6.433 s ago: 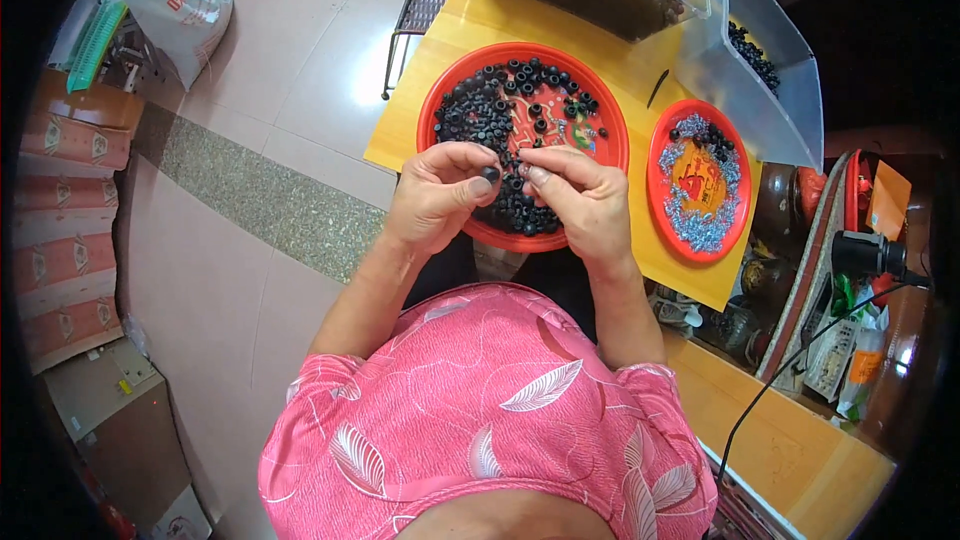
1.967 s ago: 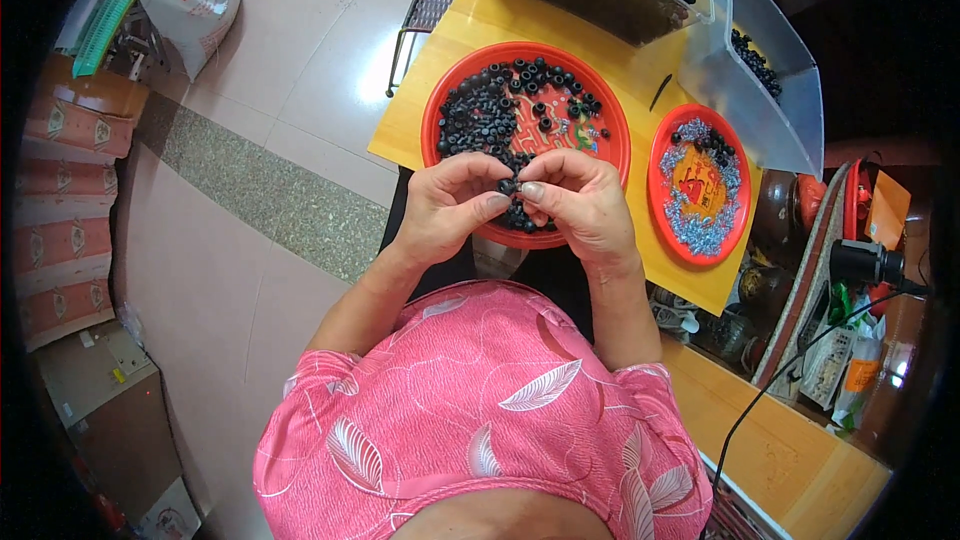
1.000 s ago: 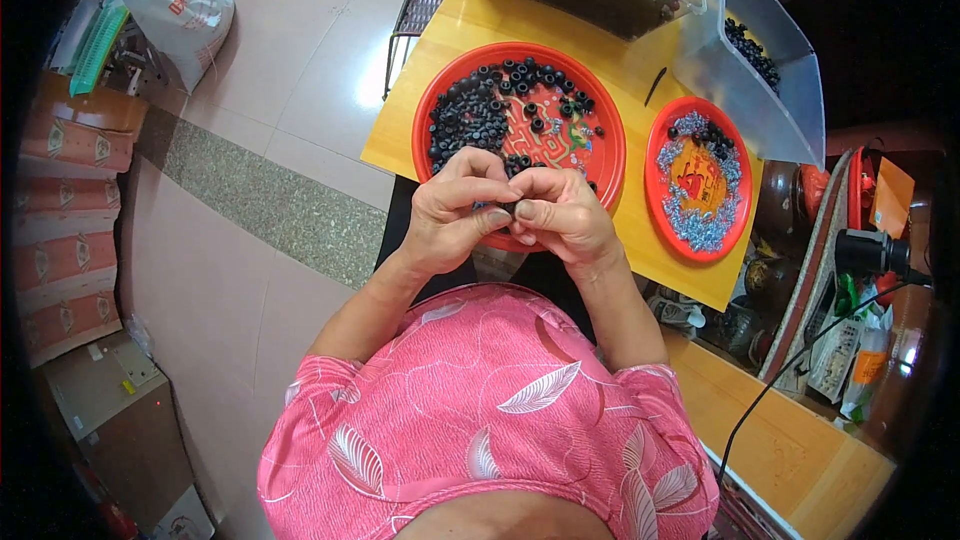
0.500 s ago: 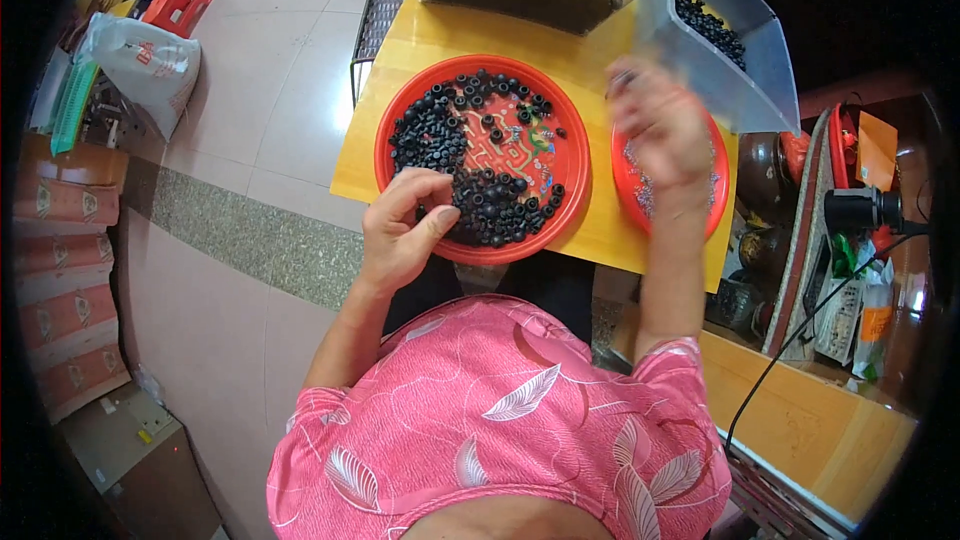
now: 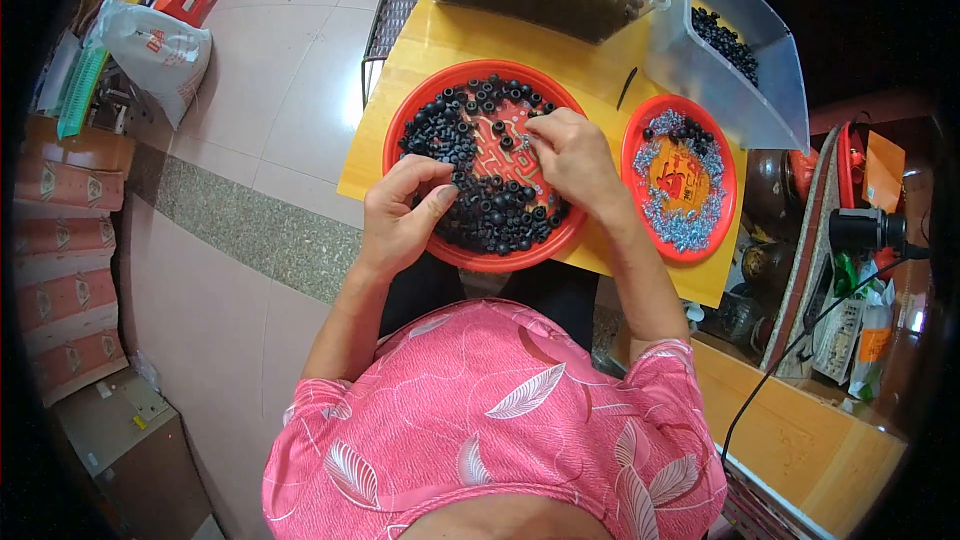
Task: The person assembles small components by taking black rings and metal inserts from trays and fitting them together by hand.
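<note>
Yellow table (image 5: 590,70) bears two red trays (image 5: 485,261).
Black pieces (image 5: 440,135) look round; left hand (image 5: 400,208) curls nearly closed, right hand (image 5: 578,162) pinches; contents I cannot tell.

Table (image 5: 595,70): yellow top, one corner pointing left. Floor (image 5: 290,70): pale pinkish tiles, thin joints, left of the table. Band (image 5: 250,215): grey speckled stone, set into the floor, slanting toward the table's near left side. Glare (image 5: 345,118): white, on tiles just left of the table. Rack (image 5: 397,0): dark, mesh-like, beside the table's far left edge. Panels (image 5: 65,270): pink, patterned, well left of the table. Cabinet (image 5: 125,420): box-shaped, brownish, left of the table, nearer. Ledge (image 5: 800,390): light wood, right of the table, nearer.
</note>
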`<control>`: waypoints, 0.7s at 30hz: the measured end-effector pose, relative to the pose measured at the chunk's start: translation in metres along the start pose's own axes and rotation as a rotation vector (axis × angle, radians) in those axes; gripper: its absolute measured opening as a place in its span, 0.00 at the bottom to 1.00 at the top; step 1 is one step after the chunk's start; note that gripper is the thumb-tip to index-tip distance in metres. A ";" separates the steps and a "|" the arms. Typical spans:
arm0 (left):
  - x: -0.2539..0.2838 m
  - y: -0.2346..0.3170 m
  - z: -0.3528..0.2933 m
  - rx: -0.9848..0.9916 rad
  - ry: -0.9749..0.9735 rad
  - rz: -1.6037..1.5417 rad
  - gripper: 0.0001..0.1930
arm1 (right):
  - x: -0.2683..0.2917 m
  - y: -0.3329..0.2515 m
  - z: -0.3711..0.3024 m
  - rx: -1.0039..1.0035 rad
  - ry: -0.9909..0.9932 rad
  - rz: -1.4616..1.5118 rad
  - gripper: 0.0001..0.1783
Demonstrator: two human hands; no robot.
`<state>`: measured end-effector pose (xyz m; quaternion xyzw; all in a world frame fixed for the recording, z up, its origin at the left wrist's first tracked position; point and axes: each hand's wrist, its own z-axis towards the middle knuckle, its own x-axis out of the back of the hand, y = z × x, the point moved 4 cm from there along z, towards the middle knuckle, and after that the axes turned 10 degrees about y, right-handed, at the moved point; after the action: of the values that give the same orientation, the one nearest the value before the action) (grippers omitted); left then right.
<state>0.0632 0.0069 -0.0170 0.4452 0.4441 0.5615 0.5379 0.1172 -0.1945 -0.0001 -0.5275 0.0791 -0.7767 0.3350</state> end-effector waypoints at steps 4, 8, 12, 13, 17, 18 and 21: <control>-0.001 -0.002 0.000 0.004 -0.009 0.017 0.08 | -0.013 -0.011 0.006 0.186 -0.038 -0.194 0.05; -0.001 0.001 0.001 0.010 0.032 0.013 0.07 | -0.018 -0.024 0.006 0.223 -0.146 -0.332 0.05; -0.002 0.001 0.001 0.004 0.019 0.028 0.07 | -0.024 -0.024 0.003 0.230 -0.160 -0.413 0.06; -0.002 0.001 0.002 0.005 0.021 0.028 0.07 | -0.024 -0.023 0.003 0.223 -0.150 -0.418 0.06; -0.009 0.008 0.014 -0.080 0.002 0.133 0.08 | -0.025 -0.019 0.001 0.182 -0.166 -0.443 0.07; -0.010 0.011 0.019 -0.143 -0.003 0.228 0.08 | -0.022 -0.019 0.002 0.170 -0.126 -0.369 0.06; -0.015 0.004 0.038 -0.412 -0.033 0.510 0.10 | -0.008 -0.009 0.001 0.073 -0.013 -0.174 0.05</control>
<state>0.1000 -0.0073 -0.0049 0.4329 0.1866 0.7489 0.4657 0.1158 -0.1823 -0.0012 -0.5247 0.0025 -0.8018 0.2858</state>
